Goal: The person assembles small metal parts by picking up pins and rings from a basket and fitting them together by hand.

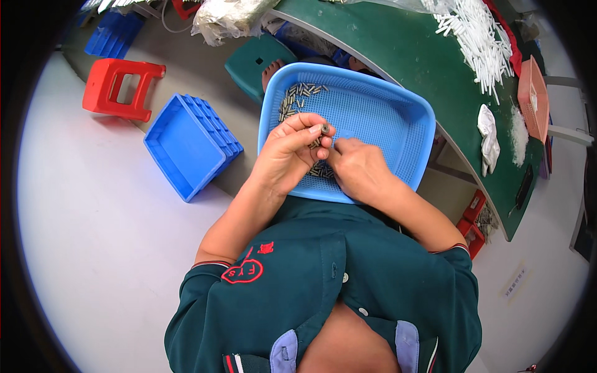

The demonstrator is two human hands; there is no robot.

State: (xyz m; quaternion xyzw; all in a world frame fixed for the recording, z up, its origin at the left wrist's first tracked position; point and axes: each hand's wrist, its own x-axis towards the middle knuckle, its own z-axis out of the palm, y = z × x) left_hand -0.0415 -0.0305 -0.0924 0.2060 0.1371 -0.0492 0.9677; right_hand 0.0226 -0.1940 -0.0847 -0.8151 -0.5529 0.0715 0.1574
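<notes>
A light blue mesh basket [426, 140] is right in front of my body. Small brass-coloured metal cylinders [293, 99] lie along its left side, and more of them show below and between my hands. Over that side my left hand [287, 152] is closed on a small metal cylinder [324, 128], pinched between thumb and fingers with its round end showing. Close beside it, my right hand [360, 166] is closed with its fingers curled down over the basket. Its fingertips are partly hidden, and I cannot make out what they hold.
Blue stacked crates [186, 152] and a red stool [118, 87] stand on the floor to the left. A green stool [254, 62] is beyond the basket. The green table [379, 31] curves along the right, bearing white sticks [476, 43], a white glove [488, 137] and a pink basket [533, 102].
</notes>
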